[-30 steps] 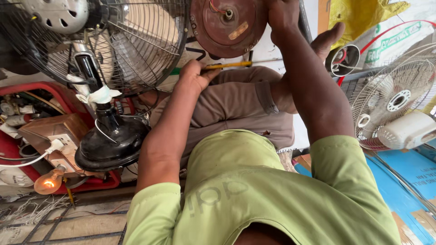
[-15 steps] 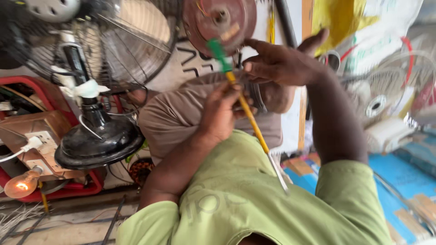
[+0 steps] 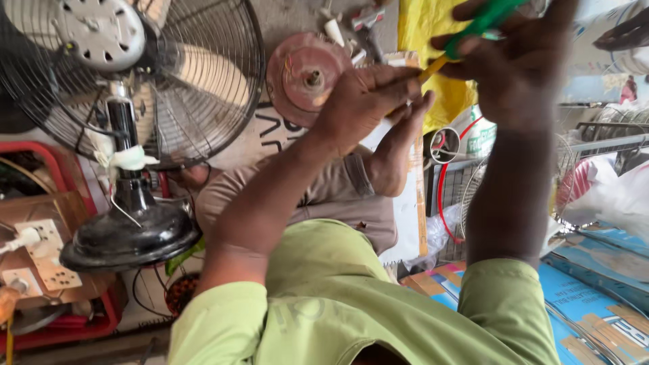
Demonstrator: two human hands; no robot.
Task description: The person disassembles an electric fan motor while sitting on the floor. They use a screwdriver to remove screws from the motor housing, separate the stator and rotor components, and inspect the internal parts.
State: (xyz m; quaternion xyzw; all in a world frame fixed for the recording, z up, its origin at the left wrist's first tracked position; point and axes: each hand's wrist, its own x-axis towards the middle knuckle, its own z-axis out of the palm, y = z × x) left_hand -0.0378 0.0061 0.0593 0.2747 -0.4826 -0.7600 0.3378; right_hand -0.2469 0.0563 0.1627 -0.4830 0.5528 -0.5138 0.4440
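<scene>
Holding a screwdriver [image 3: 473,30] between both hands is the work at this moment. The right hand [image 3: 524,64], blurred, is curled round its green handle, and the left hand [image 3: 365,101] has its fingers pressed together on the yellow shaft lower down. The tool is raised above the person's lap, just beside the red round motor part [image 3: 307,78], which sits beyond the knees with its small spindle facing up. The tip is hidden behind the left hand, so I cannot tell whether it touches anything. As a judgement, bringing the tip to that motor part would call for a steadier right hand and a clear sight of the tip.

No table shows; the person sits low, with brown trousers [image 3: 324,196] under the arms. To the left a standing fan [image 3: 135,88] rises from a black base [image 3: 132,236], with a socket board [image 3: 40,253] near it. To the right are a yellow bag [image 3: 426,74], a wire fan guard [image 3: 473,189] and blue cartons [image 3: 602,277].
</scene>
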